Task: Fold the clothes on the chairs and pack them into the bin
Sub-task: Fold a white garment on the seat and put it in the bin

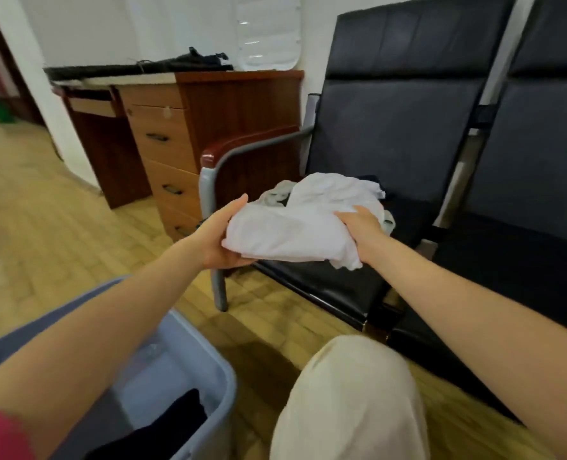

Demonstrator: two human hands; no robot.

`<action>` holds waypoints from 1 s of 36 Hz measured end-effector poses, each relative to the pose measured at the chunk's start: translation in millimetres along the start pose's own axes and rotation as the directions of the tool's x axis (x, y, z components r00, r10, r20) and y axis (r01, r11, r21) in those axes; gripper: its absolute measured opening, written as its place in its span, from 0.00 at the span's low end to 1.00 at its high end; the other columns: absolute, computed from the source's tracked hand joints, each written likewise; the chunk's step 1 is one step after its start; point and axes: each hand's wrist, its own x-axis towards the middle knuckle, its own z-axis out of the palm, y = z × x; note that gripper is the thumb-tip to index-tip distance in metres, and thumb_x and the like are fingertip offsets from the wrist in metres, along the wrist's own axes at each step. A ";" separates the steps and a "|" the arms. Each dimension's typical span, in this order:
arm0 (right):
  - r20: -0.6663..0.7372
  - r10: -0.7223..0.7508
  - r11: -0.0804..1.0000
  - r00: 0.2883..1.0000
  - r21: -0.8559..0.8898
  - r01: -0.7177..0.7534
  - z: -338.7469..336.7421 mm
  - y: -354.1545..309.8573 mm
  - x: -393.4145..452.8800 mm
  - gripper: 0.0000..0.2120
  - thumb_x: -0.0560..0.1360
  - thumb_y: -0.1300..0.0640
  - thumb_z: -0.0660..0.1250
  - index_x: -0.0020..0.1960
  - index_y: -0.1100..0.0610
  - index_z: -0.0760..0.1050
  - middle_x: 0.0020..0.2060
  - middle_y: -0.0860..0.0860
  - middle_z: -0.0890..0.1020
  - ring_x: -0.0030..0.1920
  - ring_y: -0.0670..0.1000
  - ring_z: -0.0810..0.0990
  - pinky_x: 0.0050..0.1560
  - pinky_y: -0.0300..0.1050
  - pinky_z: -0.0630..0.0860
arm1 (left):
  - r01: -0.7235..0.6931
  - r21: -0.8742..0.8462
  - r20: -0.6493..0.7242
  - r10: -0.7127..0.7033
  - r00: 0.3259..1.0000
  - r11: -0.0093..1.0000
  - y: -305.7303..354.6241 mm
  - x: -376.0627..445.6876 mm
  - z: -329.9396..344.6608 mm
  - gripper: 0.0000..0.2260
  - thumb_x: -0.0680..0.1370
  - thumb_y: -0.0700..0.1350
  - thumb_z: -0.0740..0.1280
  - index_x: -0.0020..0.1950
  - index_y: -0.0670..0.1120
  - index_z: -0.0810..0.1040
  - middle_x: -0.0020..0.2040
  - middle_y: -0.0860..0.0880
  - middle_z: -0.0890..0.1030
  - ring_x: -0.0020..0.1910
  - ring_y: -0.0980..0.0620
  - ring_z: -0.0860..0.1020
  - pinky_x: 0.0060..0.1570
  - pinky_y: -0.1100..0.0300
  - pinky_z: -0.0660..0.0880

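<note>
Two black chairs (405,134), one blue bin (209,386), one dark garment (176,416) inside it. One folded white garment (292,227) held above the seat's front edge, between both hands: left hand (220,234) gripping its left end, right hand (361,227) clutching the right.

A white garment (295,230), roughly folded into a thick bundle, is held up over the front of the left chair's (391,127) seat, with a loose corner hanging at its lower right. Behind it on the black seat lies a crumpled heap of more clothes (338,189), mostly white, with a pale greyish piece on its left and something dark at the back. A second black chair (541,154) stands just beside the first, on the right. The pale blue bin (209,370) stands on the floor at lower left, open, with a black garment (172,423) lying inside.
</note>
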 end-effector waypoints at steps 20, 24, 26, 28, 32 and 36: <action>0.414 0.328 0.933 0.849 -0.285 -0.222 260.8 145.5 -27.4 0.20 0.74 0.63 0.69 0.64 0.60 0.70 0.55 0.58 0.77 0.56 0.58 0.78 0.52 0.52 0.77 | 0.096 0.152 -0.749 0.051 0.660 0.984 -132.2 -21.4 -249.8 0.20 0.81 0.44 0.61 0.72 0.38 0.67 0.68 0.41 0.72 0.65 0.40 0.72 0.57 0.52 0.69; 0.506 0.159 0.896 0.848 -0.434 0.090 293.2 177.8 -34.2 0.19 0.76 0.62 0.59 0.66 0.53 0.72 0.60 0.54 0.78 0.60 0.57 0.77 0.55 0.45 0.74 | 0.096 0.191 -0.779 0.092 0.620 0.977 -155.7 -20.9 -281.2 0.19 0.82 0.45 0.58 0.72 0.42 0.69 0.67 0.42 0.73 0.64 0.41 0.73 0.56 0.53 0.70; 0.537 0.111 0.877 0.836 -0.449 0.172 309.8 193.1 -37.4 0.20 0.77 0.61 0.58 0.67 0.52 0.72 0.61 0.53 0.78 0.60 0.56 0.76 0.55 0.45 0.73 | 0.096 0.194 -0.795 0.099 0.598 0.976 -167.3 -20.9 -294.8 0.19 0.82 0.46 0.58 0.71 0.42 0.69 0.67 0.42 0.74 0.63 0.41 0.74 0.57 0.53 0.71; 0.567 0.111 0.849 0.816 -0.481 0.218 324.3 209.5 -37.8 0.20 0.78 0.59 0.58 0.70 0.51 0.69 0.64 0.53 0.76 0.62 0.57 0.75 0.57 0.46 0.72 | 0.084 0.172 -0.813 0.093 0.575 0.982 -180.1 -18.4 -307.9 0.18 0.82 0.46 0.58 0.71 0.42 0.70 0.66 0.43 0.75 0.63 0.41 0.74 0.55 0.53 0.71; 0.602 0.214 0.809 0.769 -0.551 0.206 343.3 244.9 -34.8 0.22 0.80 0.58 0.57 0.73 0.50 0.64 0.67 0.54 0.73 0.66 0.59 0.72 0.59 0.47 0.69 | 0.099 0.132 -0.835 0.057 0.547 0.986 -207.3 -13.0 -330.2 0.18 0.82 0.45 0.58 0.71 0.43 0.69 0.65 0.44 0.75 0.63 0.42 0.74 0.58 0.51 0.73; 0.589 0.279 0.819 0.758 -0.558 0.133 349.8 282.2 -28.7 0.22 0.80 0.63 0.56 0.73 0.55 0.65 0.69 0.55 0.71 0.70 0.57 0.68 0.63 0.44 0.65 | 0.184 0.090 -0.849 -0.021 0.527 0.979 -242.4 -6.9 -353.1 0.18 0.82 0.44 0.58 0.70 0.40 0.70 0.65 0.41 0.75 0.63 0.40 0.74 0.61 0.50 0.73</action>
